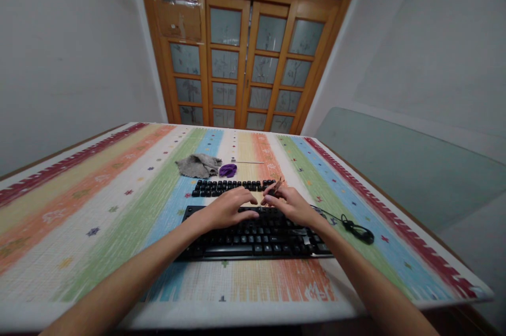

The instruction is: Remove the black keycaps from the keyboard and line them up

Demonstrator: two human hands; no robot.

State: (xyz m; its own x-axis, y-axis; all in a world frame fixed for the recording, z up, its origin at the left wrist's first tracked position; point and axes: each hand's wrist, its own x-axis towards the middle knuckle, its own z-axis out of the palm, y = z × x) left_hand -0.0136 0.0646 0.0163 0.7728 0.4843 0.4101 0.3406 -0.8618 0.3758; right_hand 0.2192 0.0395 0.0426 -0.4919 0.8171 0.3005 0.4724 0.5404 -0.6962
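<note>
A black computer keyboard (237,238) lies in front of me, some of its keys in place. My left hand (233,208) rests over its upper left part, thumb and fingers apart, with nothing held. Above the keyboard's upper edge, my right hand (290,204) is closed, fingers pinched around a small, thin brownish piece (278,185). Its kind is too small to tell. Just beyond both hands, loose black keycaps (221,186) are laid out in rows on the cloth. The right end of these rows is partly covered by my right fingers.
Past the keycaps lie a grey cloth (197,165), a crumpled purple cloth (228,170) and a thin rod-like tool (249,162). A bundled black cable (358,230) sits to the right. Everything is on a striped tablecloth (130,209); wooden doors (247,61) stand behind.
</note>
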